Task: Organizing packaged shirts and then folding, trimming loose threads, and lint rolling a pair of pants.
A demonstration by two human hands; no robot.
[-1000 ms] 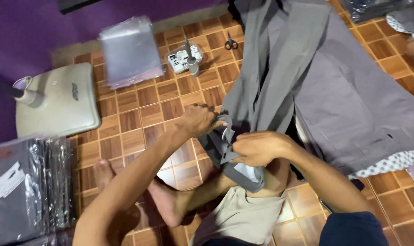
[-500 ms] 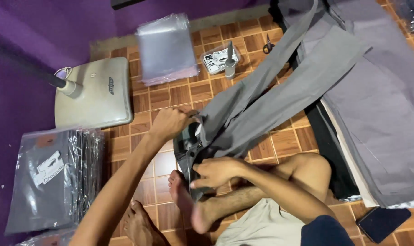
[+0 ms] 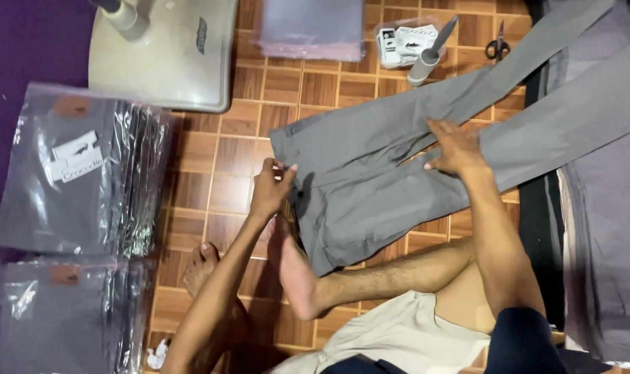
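Brown square floor tiles (image 3: 190, 190) with pale seams carried everything, and a purple wall ran along the left edge of the floor. One pair of grey cloth trousers (image 3: 370, 183) lay spread flat in the middle of the floor, the waistband toward the left and the two legs running up to the right edge.

The left hand (image 3: 272, 185) was at the waistband, its fingers closed in a pinch on the edge of the cloth. The right hand (image 3: 456, 147) lay open and flat, palm down, on the upper part of the trouser legs, holding nothing. The person sat on the floor with two bare feet near the lower edge of the waistband.

Two stacks of grey folded garments in clear plastic bags (image 3: 79, 173) lay at the left edge of the floor, one above the other. One cream flat stand base with a grey pole (image 3: 166, 59) stood near the top left corner. One pile of empty clear plastic bags (image 3: 311, 28) lay at the top edge, and just beside it one small clear packet of printed tags (image 3: 401, 45) with one grey tube-shaped tool (image 3: 426, 59) resting on it. One pair of small black scissors (image 3: 496, 47) lay to the right of that tool.
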